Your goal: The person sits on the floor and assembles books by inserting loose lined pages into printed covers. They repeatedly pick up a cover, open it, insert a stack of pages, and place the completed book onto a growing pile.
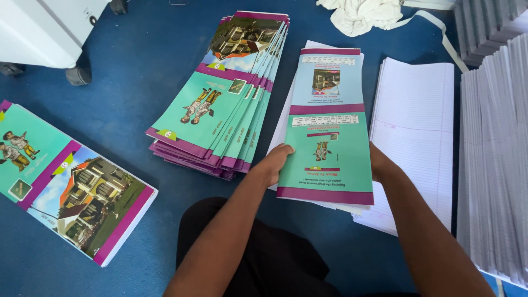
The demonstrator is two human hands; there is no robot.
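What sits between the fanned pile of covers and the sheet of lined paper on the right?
In the head view, the cover-topped paper stack lies between the fanned pile and the lined sheets, gripped at its edges by the left hand and right hand.

teal-purple cover sheet [325,126] | flat, unfolded | atop white lined pages [413,126] | blue floor

Two bare forearms without sleeves, watch, ring or bracelet, ending in the left hand [273,160] and the right hand [379,164], with plain black clothing, smooth and unmarked, filling the space just behind and between the wrists, nearer the body.
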